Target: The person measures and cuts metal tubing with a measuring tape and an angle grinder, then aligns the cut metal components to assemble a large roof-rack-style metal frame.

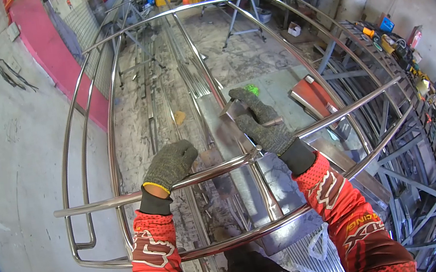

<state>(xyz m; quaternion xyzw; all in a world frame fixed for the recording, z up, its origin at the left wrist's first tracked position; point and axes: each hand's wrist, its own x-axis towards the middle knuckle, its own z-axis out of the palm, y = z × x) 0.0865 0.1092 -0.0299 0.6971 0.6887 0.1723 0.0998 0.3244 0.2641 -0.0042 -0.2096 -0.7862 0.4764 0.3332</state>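
Observation:
My left hand (171, 163), in a grey knitted glove, is curled into a fist just beyond a polished metal crossbar (215, 168); its fingertips are hidden underneath. The bar passes under its wrist. My right hand (263, 124), gloved alike, is closed around a metal piece (233, 111) with a flat, block-like face; a short rod end (273, 122) shows beside the fingers. I cannot tell what kind of tool or part this is. Directly below it runs the central lengthwise tube (201, 64) of a large curved tubular frame, which meets the crossbar at a joint (256, 151).
Metal profiles (150, 103) lie along the floor. A red box (313, 95) sits under the frame's right side. To the right stands a rack of steel bars (406, 166) with tools on top. Trestles (241, 20) stand at the far end, and a grey wall (6, 158) rises on the left.

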